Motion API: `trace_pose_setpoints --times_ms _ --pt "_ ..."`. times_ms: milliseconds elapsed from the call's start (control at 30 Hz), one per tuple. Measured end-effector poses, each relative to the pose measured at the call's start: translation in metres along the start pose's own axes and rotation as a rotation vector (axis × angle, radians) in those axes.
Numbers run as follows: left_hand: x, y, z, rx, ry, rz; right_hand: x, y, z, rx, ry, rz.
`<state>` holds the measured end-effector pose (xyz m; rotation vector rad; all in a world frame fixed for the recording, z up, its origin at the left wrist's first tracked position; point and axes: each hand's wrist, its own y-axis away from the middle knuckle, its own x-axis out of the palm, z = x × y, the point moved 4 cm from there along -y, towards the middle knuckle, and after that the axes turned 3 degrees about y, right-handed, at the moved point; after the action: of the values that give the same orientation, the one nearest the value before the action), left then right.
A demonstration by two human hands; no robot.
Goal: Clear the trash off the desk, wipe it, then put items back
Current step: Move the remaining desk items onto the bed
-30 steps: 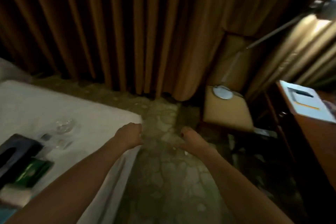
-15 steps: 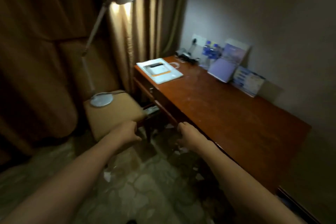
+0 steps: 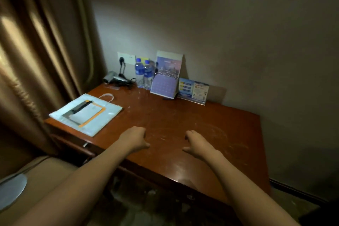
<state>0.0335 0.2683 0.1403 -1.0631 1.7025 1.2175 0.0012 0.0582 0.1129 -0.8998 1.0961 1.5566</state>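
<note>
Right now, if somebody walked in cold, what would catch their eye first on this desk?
Probably the two bare hands, left hand and right hand, hovering loosely curled and holding nothing above the front of the reddish wooden desk. Next, the white paper bag lying flat at the desk's left end, and the purple calendar leaning on the back wall beside two water bottles.

Plain grey wall (image 3: 238, 33) behind, dimly lit. Brown curtain (image 3: 36, 60) hangs at left. Padded tan stool (image 3: 47, 174) stands lower left. Mottled floor (image 3: 146, 207) below.
</note>
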Motion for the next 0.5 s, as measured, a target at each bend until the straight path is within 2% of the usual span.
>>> trace_pose_setpoints --times_ms 267,500 --pt "-0.020 -0.139 -0.043 0.199 -0.062 0.056 -0.029 -0.089 -0.070 0.220 -0.071 -0.079" --pt "-0.052 -0.262 -0.084 0.257 -0.183 -0.011 -0.070 -0.197 -0.118 0.263 -0.261 -0.185"
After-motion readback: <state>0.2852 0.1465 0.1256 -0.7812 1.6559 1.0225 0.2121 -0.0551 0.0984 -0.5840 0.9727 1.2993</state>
